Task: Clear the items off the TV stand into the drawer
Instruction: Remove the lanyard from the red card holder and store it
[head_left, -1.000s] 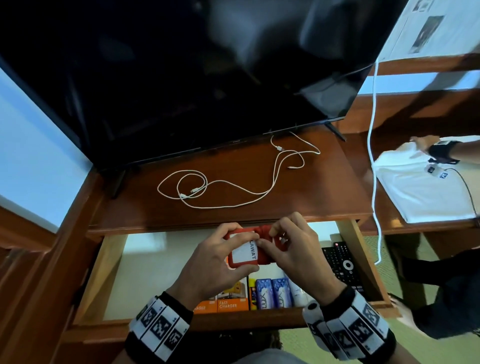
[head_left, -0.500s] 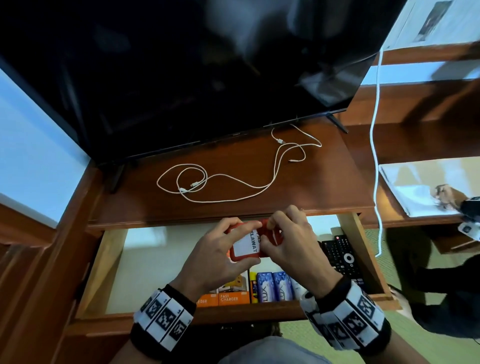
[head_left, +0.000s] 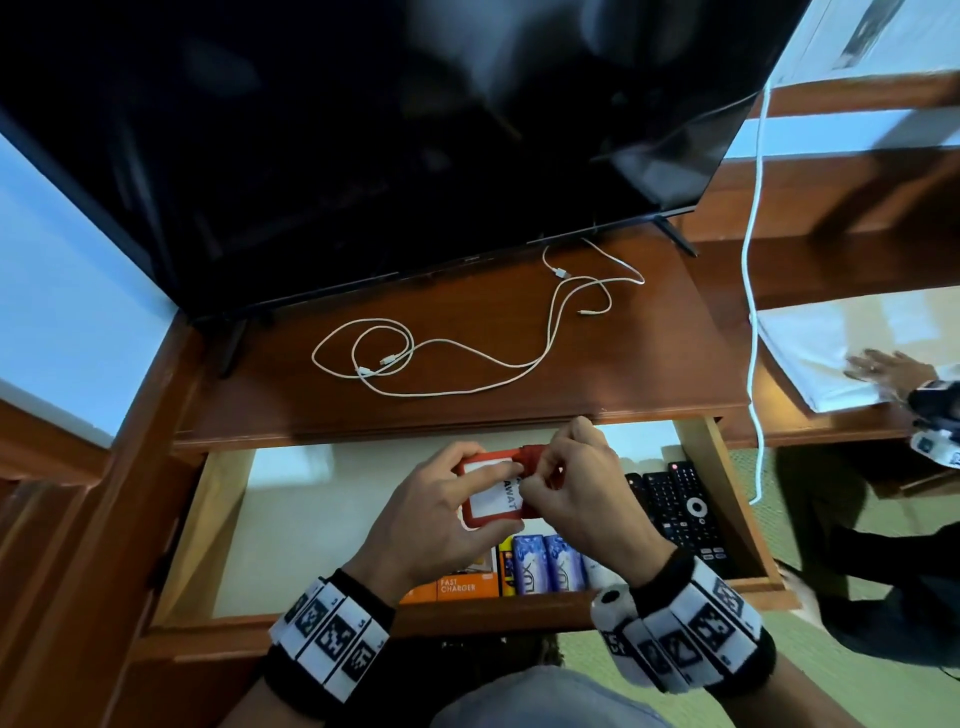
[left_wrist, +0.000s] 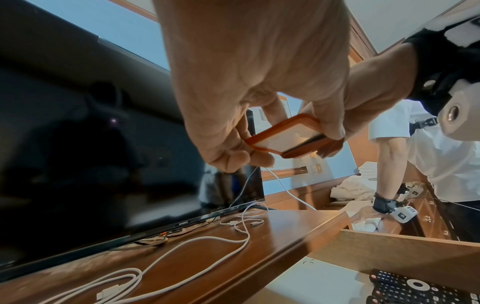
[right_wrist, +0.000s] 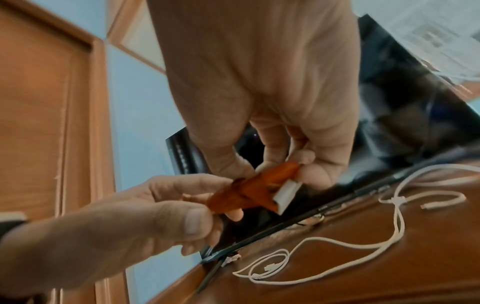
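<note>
the red card holder (head_left: 493, 496) is being held above the open drawer (head_left: 291, 519) by both hands. compared with the pictures of a second and half a second earlier, it is being kept at much the same place over the drawer's middle, while the right hand's fingers are being worked further onto its upper right corner; by judgement, the item is being fiddled with or folded shut rather than lowered, so its placing is being delayed. the left hand (head_left: 441, 525) is being curled round the holder's left and lower edges, thumb laid across its white label. the right hand (head_left: 576, 499) is being closed in a pinch on the red tab at the holder's top right, fingertips bent tightly together. both wrists are being held level, side by side, just in front of the tv stand (head_left: 467, 332). the white cable (head_left: 447, 358) is still being left loosely coiled on the stand's top, under the tv (head_left: 389, 145), so that item is judged not yet cleared. remotes (head_left: 675, 509) and small boxes (head_left: 519, 569) are already lying in the drawer.
</note>
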